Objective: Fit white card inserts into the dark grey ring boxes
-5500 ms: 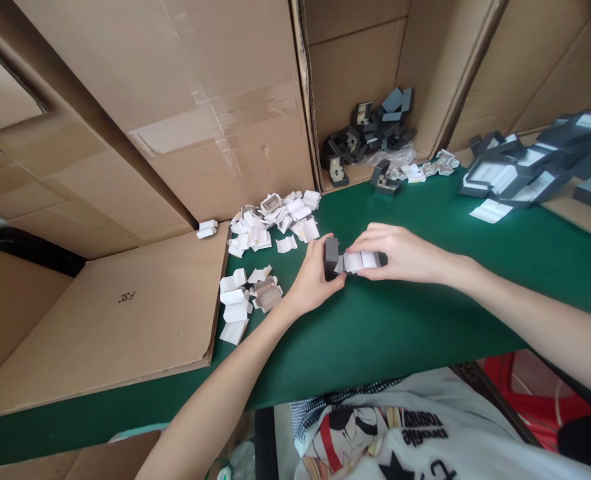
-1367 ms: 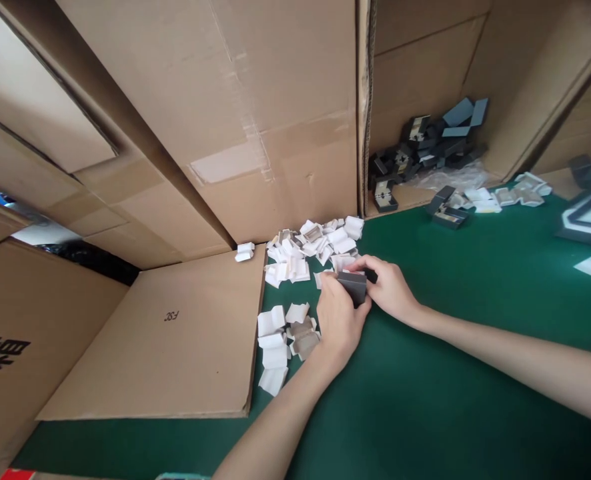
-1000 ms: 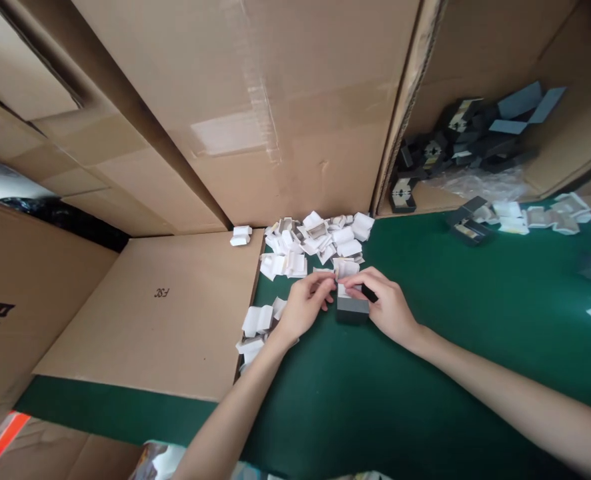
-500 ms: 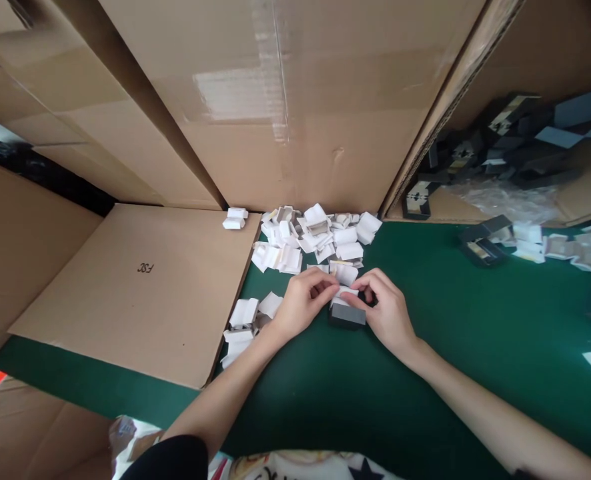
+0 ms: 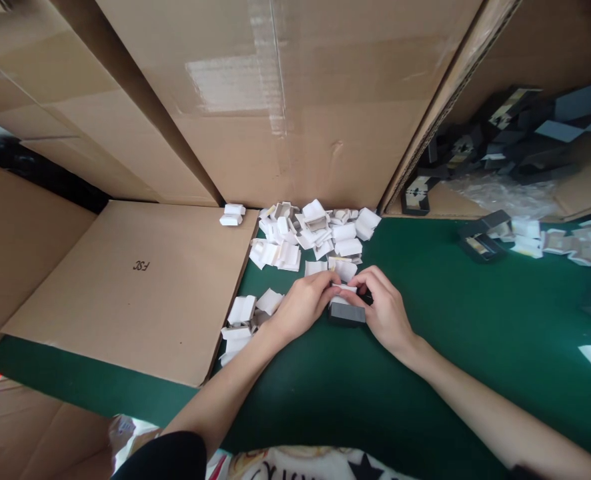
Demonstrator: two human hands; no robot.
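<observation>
A small dark grey box (image 5: 347, 313) stands on the green table in front of me. A folded white paper insert (image 5: 344, 289) sits at its far side, partly hidden by my fingers. My left hand (image 5: 308, 300) pinches the insert's left end with thumb and forefinger. From the other side my right hand (image 5: 383, 305) grips its right end, the thumb laid along the near face. Both hands are closed on the insert. Just beyond them lies a heap of loose white inserts (image 5: 318, 230), and more white inserts (image 5: 240, 327) lie beside my left forearm.
A flat cardboard sheet (image 5: 125, 293) covers the table's left side. Tall cartons (image 5: 295, 153) wall off the back. An open carton at the right holds dark boxes (image 5: 515, 147). An open dark box (image 5: 483, 237) and white pieces (image 5: 550, 241) lie on the green table (image 5: 450, 300).
My hands have closed in slightly around the white insert, the left fingers reaching a little further over it. The dark box stays in place; the whole view has shifted slightly.
</observation>
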